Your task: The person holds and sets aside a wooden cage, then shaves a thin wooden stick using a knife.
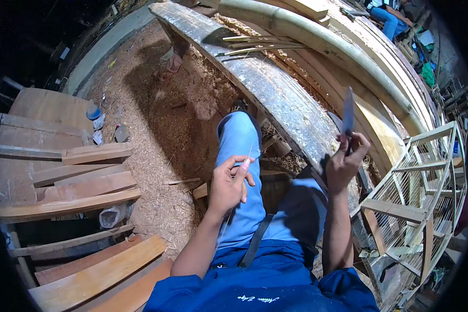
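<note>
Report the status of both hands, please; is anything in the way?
Left hand: pinching thin, pale strip. Right hand: gripping grey, flat-bladed knife, apart from strip. Loose, narrow pale slats lie on long, worn grey plank; slats clear of both hands.

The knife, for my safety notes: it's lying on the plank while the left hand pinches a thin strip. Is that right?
Not quite: the knife isn't lying on the plank; the head view shows it held up in the right hand. The left hand does pinch a thin strip.
</note>
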Demonstrator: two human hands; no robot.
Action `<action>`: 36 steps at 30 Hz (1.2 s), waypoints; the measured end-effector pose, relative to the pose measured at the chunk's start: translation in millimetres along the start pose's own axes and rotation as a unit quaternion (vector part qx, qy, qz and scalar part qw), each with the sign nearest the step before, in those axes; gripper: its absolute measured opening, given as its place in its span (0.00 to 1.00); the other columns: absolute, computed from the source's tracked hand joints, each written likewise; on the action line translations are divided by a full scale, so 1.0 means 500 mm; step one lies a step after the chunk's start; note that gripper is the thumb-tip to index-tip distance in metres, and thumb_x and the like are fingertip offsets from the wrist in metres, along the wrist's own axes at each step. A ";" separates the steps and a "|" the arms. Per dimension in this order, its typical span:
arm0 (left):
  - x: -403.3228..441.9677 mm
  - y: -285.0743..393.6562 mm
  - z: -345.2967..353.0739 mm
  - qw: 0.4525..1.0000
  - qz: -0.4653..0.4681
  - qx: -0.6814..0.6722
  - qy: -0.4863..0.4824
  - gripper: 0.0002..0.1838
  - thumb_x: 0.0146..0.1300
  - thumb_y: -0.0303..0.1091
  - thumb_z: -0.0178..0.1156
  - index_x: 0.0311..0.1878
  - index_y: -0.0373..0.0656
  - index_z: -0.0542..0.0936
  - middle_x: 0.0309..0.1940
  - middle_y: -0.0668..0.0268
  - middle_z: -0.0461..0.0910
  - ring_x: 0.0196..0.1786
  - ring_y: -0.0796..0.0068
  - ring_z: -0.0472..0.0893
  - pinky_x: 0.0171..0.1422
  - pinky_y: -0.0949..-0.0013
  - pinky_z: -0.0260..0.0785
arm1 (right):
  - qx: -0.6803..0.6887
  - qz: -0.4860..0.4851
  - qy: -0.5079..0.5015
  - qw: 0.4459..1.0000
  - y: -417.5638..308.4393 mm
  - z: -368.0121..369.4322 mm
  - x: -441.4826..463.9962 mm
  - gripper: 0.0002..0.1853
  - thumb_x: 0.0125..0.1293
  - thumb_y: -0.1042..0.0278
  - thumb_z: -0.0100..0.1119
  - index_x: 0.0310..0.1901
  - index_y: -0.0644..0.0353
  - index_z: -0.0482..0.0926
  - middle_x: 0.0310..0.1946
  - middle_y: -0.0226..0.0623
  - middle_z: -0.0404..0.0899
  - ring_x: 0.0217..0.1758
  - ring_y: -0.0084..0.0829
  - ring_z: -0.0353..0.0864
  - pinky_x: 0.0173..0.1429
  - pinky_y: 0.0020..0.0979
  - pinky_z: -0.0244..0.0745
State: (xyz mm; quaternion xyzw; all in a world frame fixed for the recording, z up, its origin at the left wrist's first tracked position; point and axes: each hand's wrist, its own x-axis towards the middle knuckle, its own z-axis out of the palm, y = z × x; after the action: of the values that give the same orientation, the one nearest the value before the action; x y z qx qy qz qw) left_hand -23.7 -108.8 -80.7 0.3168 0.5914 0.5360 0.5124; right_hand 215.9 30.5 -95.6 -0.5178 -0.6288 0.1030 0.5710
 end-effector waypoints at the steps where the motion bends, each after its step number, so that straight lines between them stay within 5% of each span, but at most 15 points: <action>1: -0.005 -0.007 -0.008 1.000 0.007 0.020 0.009 0.14 0.83 0.37 0.56 0.57 0.36 0.81 0.24 0.60 0.83 0.11 0.84 0.72 0.14 0.78 0.59 | 0.042 0.003 0.010 0.999 0.003 0.001 -0.001 0.11 0.77 0.78 0.60 0.56 0.65 0.72 0.41 0.45 0.87 0.45 0.31 0.90 0.48 0.32 0.82; 4: -0.013 -0.041 -0.037 0.999 -0.020 0.034 0.020 0.13 0.81 0.35 0.58 0.59 0.36 0.80 0.27 0.60 0.84 0.13 0.83 0.75 0.15 0.79 0.62 | -0.056 -0.110 0.065 0.990 -0.012 0.017 0.006 0.17 0.71 0.83 0.65 0.60 0.65 0.82 0.43 0.46 0.88 0.45 0.35 0.90 0.49 0.34 0.84; 7: -0.016 -0.043 -0.049 0.998 -0.043 0.035 0.032 0.13 0.80 0.33 0.59 0.59 0.36 0.79 0.25 0.60 0.84 0.13 0.83 0.75 0.15 0.79 0.62 | -0.089 -0.217 -0.010 0.972 -0.061 0.006 0.000 0.18 0.68 0.85 0.65 0.59 0.65 0.85 0.44 0.47 0.88 0.42 0.37 0.89 0.48 0.36 0.84; 9: -0.020 -0.034 -0.054 0.996 -0.068 0.037 0.044 0.12 0.80 0.33 0.59 0.59 0.36 0.79 0.24 0.60 0.84 0.13 0.82 0.75 0.15 0.79 0.62 | -0.012 -0.087 -0.147 0.985 -0.113 -0.003 -0.035 0.21 0.67 0.85 0.64 0.61 0.64 0.85 0.39 0.46 0.85 0.37 0.37 0.85 0.44 0.35 0.81; 15: -0.023 -0.054 -0.073 0.987 -0.153 -0.002 0.056 0.07 0.80 0.30 0.58 0.52 0.35 0.76 0.22 0.57 0.83 0.11 0.80 0.74 0.13 0.77 0.59 | 0.102 0.030 -0.395 0.913 -0.144 0.070 -0.191 0.22 0.68 0.79 0.69 0.63 0.53 0.87 0.36 0.40 0.78 0.30 0.31 0.79 0.35 0.30 0.76; 19: -0.016 -0.051 -0.076 0.985 -0.165 -0.014 0.053 0.07 0.81 0.30 0.56 0.49 0.35 0.73 0.21 0.55 0.83 0.10 0.79 0.73 0.11 0.77 0.58 | 0.096 0.053 -0.398 0.911 -0.137 0.084 -0.254 0.23 0.62 0.74 0.77 0.59 0.47 0.90 0.31 0.37 0.78 0.27 0.30 0.81 0.30 0.33 0.76; 36: -0.019 -0.082 -0.084 0.981 -0.157 -0.067 0.093 0.07 0.78 0.27 0.61 0.48 0.31 0.80 0.21 0.57 0.83 0.11 0.84 0.71 0.13 0.76 0.57 | 0.048 0.039 -0.370 0.927 -0.129 0.105 -0.269 0.22 0.58 0.73 0.79 0.55 0.49 0.91 0.29 0.37 0.75 0.25 0.31 0.80 0.27 0.33 0.74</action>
State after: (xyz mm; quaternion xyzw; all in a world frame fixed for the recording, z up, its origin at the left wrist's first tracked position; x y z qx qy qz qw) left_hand -53.7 -139.8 -121.6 0.1338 0.6412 0.5148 0.5531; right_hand 112.7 -77.4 -148.5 -0.4389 -0.7689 0.3393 0.3179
